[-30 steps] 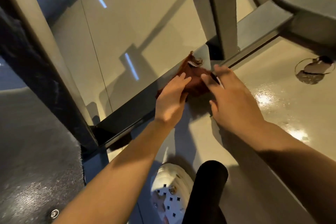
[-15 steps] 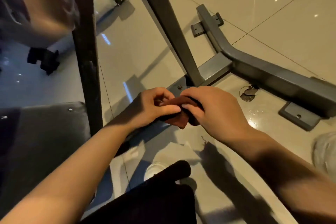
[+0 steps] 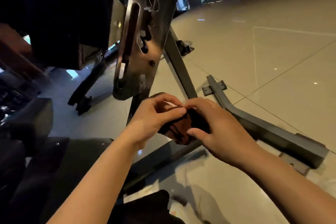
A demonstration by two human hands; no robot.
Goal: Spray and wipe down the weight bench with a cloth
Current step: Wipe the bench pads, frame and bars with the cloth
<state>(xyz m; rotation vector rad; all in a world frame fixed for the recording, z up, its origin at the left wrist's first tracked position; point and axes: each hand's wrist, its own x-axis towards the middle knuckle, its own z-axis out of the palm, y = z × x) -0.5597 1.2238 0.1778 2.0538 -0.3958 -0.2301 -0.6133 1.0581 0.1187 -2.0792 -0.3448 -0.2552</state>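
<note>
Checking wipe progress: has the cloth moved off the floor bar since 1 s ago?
Yes. The cloth is lifted off the floor bar, held by the left hand and right hand.

Cloth [image 3: 179, 130]: reddish-brown, crumpled into a wad, held up off the floor between my two hands, dangling a bit at the bottom. Weight bench [image 3: 140, 45]: grey steel frame, slotted adjustment plate upright just above the cloth, angled leg behind it, base bar running right along the tiled floor. Dark padding at upper left and lower left.
</note>
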